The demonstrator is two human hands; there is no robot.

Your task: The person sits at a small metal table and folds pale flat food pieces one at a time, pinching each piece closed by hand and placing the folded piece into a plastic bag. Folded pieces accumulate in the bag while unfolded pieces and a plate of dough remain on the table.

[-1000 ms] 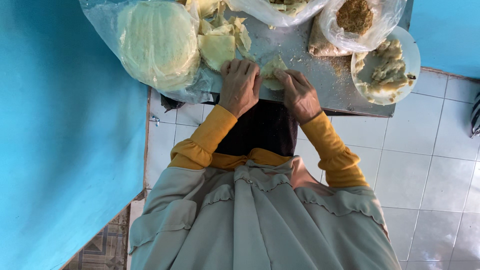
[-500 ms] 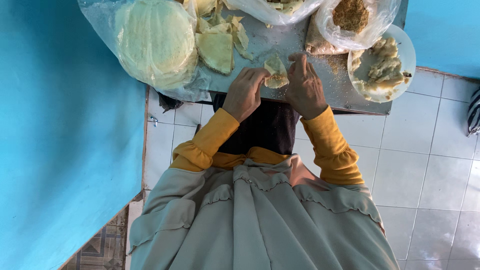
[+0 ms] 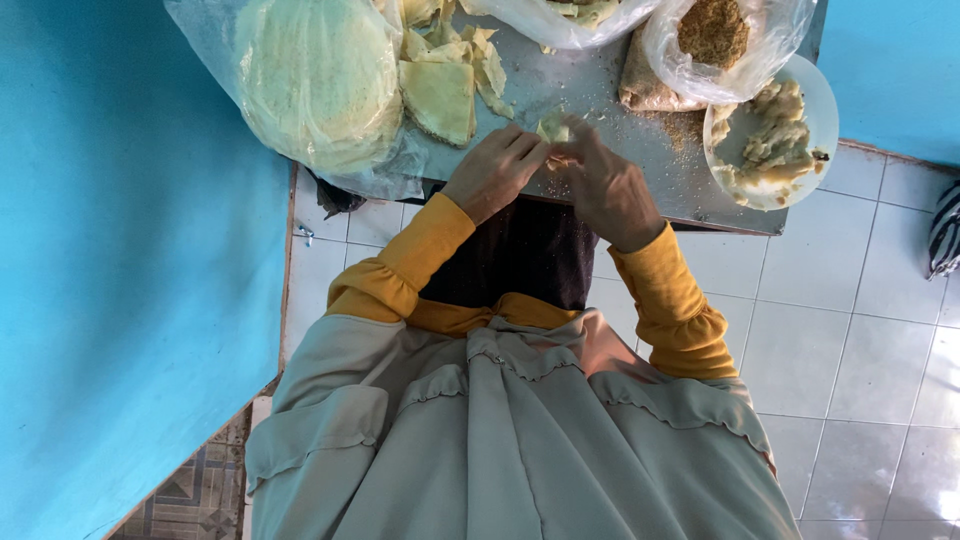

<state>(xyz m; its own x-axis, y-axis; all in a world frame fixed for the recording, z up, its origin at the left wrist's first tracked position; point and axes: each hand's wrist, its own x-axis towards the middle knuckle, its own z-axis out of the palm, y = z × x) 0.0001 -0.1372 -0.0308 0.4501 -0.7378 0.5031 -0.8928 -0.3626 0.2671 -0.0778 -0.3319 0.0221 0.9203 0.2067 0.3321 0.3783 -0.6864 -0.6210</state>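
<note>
In the head view, a small pale folded wrapper piece [image 3: 553, 130] is pinched between the left hand [image 3: 493, 172] and the right hand [image 3: 607, 187], fingers closed on it, just above the metal table [image 3: 600, 90]. Possibly filling is enclosed; that cannot be told. A bagged stack of round wrappers [image 3: 318, 75] lies left, a white plate of filling [image 3: 822, 110] right.

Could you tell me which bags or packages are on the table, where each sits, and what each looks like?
Clear bag of round pale wrappers: table's left end.
Clear bag of brown crumbs: top right, beside the white plate.
Clear bag of pale scraps: top centre.
No labels, signs or screens visible.
</note>
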